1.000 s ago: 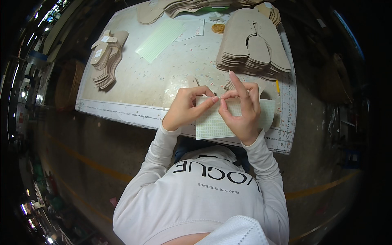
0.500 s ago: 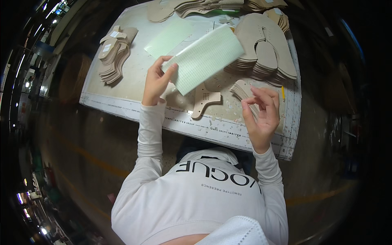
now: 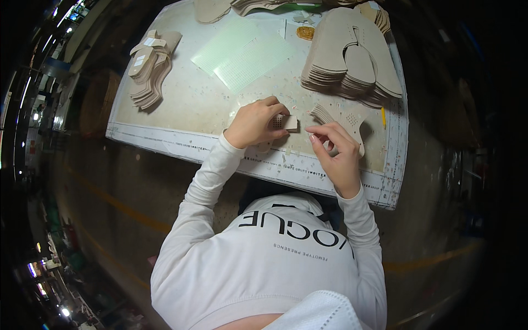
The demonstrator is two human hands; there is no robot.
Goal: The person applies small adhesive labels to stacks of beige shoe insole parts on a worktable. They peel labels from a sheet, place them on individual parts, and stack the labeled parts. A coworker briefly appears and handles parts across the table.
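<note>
My left hand (image 3: 256, 125) is curled over a beige perforated cut piece (image 3: 292, 122) near the table's front edge, thumb and fingers closed at its sides. The piece has a block of small holes; most of it is hidden under the hand. Just to the right, my right hand (image 3: 340, 155) hovers with thumb and index finger brought together; anything between the fingertips is too small to make out. Behind it lies a fanned stack of similar beige pieces (image 3: 355, 120). Farther back rests a pale green sheet (image 3: 250, 66) with fine printed rows, overlapping another green sheet (image 3: 212, 48).
Large beige cut pieces (image 3: 324, 49) are stacked at the far right, smaller ones (image 3: 155, 74) at the left. More stacks (image 3: 258, 5) line the far edge. A yellow stick (image 3: 383, 117) and an orange-brown coil (image 3: 306, 33) lie on the table (image 3: 165, 118), among small paper scraps.
My left hand has let go of the green sheet, now flat on the table, and moved down right onto the perforated piece. My right hand has moved slightly left, its fingers drawn together.
</note>
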